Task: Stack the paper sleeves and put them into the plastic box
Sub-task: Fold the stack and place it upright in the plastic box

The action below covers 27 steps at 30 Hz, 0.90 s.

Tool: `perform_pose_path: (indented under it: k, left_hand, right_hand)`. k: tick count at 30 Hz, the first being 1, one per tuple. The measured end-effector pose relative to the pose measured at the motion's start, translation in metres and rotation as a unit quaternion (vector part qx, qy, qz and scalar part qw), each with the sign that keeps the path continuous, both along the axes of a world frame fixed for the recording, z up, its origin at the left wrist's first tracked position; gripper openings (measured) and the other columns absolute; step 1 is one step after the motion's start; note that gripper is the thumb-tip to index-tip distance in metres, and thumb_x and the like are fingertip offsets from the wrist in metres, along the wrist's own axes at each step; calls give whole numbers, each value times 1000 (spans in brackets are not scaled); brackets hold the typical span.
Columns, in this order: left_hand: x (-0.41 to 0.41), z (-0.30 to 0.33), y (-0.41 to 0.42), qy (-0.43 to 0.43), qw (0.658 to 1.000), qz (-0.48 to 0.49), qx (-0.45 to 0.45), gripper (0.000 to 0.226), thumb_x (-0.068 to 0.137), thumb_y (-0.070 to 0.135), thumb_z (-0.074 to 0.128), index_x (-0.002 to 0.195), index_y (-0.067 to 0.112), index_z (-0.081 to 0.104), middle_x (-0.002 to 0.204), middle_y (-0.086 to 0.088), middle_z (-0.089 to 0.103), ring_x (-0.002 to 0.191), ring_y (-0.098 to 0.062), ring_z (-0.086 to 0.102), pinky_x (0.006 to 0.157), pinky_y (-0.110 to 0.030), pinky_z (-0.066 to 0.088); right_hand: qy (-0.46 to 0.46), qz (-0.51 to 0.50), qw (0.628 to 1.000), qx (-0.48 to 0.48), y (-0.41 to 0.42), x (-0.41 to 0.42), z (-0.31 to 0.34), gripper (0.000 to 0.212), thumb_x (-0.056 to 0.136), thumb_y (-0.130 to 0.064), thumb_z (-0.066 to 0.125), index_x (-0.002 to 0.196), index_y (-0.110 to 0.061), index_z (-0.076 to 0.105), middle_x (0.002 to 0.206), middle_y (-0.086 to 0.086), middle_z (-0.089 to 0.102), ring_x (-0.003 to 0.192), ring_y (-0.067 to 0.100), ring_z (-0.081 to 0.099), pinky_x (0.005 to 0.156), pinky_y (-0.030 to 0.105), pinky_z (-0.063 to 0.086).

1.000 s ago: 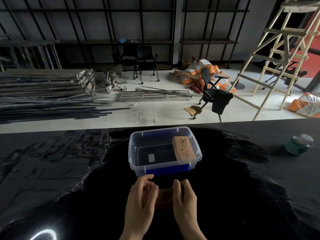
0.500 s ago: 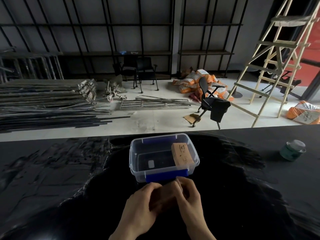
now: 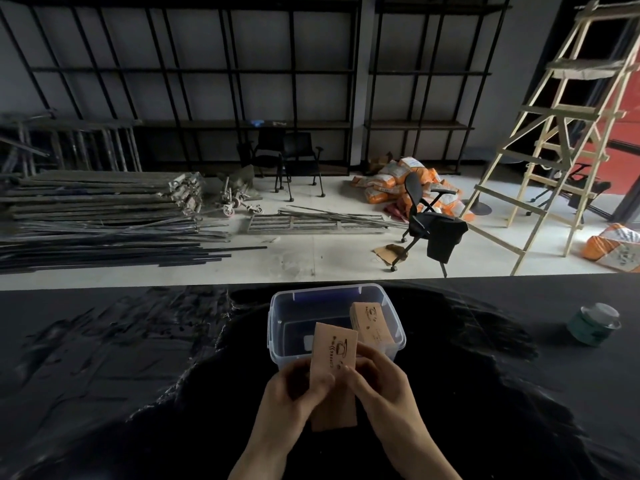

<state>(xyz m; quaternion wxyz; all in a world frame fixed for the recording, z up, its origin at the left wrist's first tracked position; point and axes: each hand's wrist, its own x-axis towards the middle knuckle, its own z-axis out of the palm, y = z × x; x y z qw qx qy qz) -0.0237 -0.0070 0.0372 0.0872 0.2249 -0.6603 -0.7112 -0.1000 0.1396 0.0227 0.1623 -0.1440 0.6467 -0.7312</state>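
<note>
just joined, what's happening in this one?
A person is packing paper sleeves. Both hands, left hand and right hand, hold a brown sleeve stack upright just in front of the clear plastic box on the black table. Another batch of sleeves already sits in the box's right side.

construction storeroom, stacked metal poles [image 3: 97, 216], wooden ladder [image 3: 554, 133], cement sacks [image 3: 391, 181]

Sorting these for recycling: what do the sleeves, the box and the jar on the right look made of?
Sleeve in both hands: tan kraft paper or thin card, matte, with a dark printed cup logo.
Stack in the box: looks the same.
Plastic box: clear, slightly glossy plastic; the dark table shows through it.
Jar: green body with a pale lid; material unclear.
</note>
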Motion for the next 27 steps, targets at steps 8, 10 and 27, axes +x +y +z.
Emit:
perform_pose_path:
  k: [8,10,27]
  left_hand:
    - [-5,10,-23,0,992,116,54,21,86,21,79,107,20,76,93,-1,83,92,-23,77,77,-36,59]
    - [-5,10,-33,1,985,155,72,18,85,24,80,104,25,76,89,1,82,93,-22,74,71,-35,56]
    - [-35,13,-27,-6,987,160,26,11,87,28,79,93,34,72,88,1,78,89,-17,67,59,-31,52]
  right_hand:
    - [229,-59,944,228,-22,-16,2,25,104,-31,63,128,-36,63,124,-16,67,121,11,61,98,34,58]
    - [370,-33,847,379,-22,-26,-2,40,105,-35,58,145,-32,53,141,-10,57,138,17,45,117,43,41]
    - [474,82,693,537,5,19,-12,73,61,-73,79,124,-36,76,122,-7,78,107,16,76,86,42,65]
